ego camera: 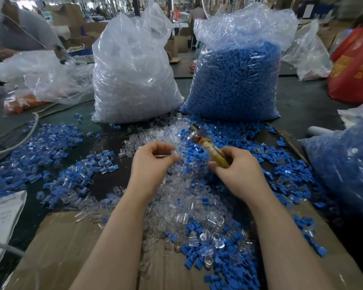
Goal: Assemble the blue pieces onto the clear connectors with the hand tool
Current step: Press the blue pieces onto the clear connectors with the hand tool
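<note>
My left hand pinches a small clear connector between thumb and fingertips above the middle of the table. My right hand grips the yellow handle of a hand tool, whose metal head points up and left, blurred, close to the connector. Under both hands lies a mixed heap of loose clear connectors and blue pieces. To the left sits a spread of assembled blue-and-clear parts.
Two tall plastic bags stand at the back: one of clear connectors, one of blue pieces. Another bag of blue parts is at right, a red bag behind it. Cardboard covers the near table; a cable and paper lie left.
</note>
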{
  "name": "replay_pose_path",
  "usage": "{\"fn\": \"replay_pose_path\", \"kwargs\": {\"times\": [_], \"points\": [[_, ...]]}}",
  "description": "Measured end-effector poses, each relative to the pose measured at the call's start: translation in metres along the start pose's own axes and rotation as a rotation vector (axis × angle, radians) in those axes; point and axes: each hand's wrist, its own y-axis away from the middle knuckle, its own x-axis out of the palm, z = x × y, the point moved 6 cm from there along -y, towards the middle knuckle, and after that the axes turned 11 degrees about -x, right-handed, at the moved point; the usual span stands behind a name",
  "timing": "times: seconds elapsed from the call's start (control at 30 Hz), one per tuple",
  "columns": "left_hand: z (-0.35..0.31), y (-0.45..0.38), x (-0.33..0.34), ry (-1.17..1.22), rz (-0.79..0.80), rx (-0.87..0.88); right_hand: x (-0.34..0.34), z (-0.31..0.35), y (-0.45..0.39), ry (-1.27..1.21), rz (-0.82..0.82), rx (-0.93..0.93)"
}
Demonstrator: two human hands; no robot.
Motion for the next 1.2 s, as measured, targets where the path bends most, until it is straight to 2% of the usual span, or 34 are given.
{"fn": "replay_pose_path", "kwargs": {"times": [0.13,0.23,0.33,0.4,0.53,0.73,0.87,1.2], "points": [[-0.012,0.006,0.009,0.033,0.056,0.089,-0.004,-0.001,0.000,-0.272,-0.143,0.031],[-0.017,0.010,0.014,0.064,0.062,0.140,-0.008,0.009,0.001,-0.441,-0.195,-0.016],[-0.017,0.012,0.017,0.108,0.096,0.135,-0.009,0.019,0.003,-0.555,-0.217,-0.070],[-0.015,0.011,0.019,0.234,0.150,0.081,-0.008,0.022,0.003,-0.596,-0.230,-0.076],[-0.015,0.013,0.024,0.471,0.297,-0.006,-0.006,0.028,0.003,-0.621,-0.260,-0.103],[-0.017,0.015,0.031,0.471,0.417,-0.003,-0.006,0.033,0.004,-0.655,-0.290,-0.163],[-0.018,0.016,0.032,0.413,0.412,0.028,-0.007,0.034,0.004,-0.614,-0.282,-0.196],[-0.024,0.017,0.027,0.261,0.279,0.168,-0.003,0.034,0.004,-0.504,-0.258,-0.215]]}}
